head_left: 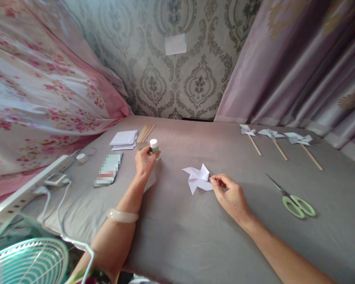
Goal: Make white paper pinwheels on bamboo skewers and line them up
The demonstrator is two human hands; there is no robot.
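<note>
My left hand (145,159) is closed round a small white-capped bottle (154,146) with a green label, which stands upright near the wooden sticks. My right hand (229,195) pinches the right blade of a white paper pinwheel (198,178) between thumb and fingers. That pinwheel has no stick showing. Scissors (294,201) with green handles lie to the right of my right hand, their blades pointing away to the left. Under my left wrist part of a pale flat piece (150,183) shows, the rest hidden by my arm.
Three pinwheels on sticks (273,138) lie at the back right. Folded white paper (124,140) and a bundle of wooden sticks (146,133) are at the back left, near a phone (109,167). A power strip (32,185) with cables runs along the left edge, above a green fan (29,262).
</note>
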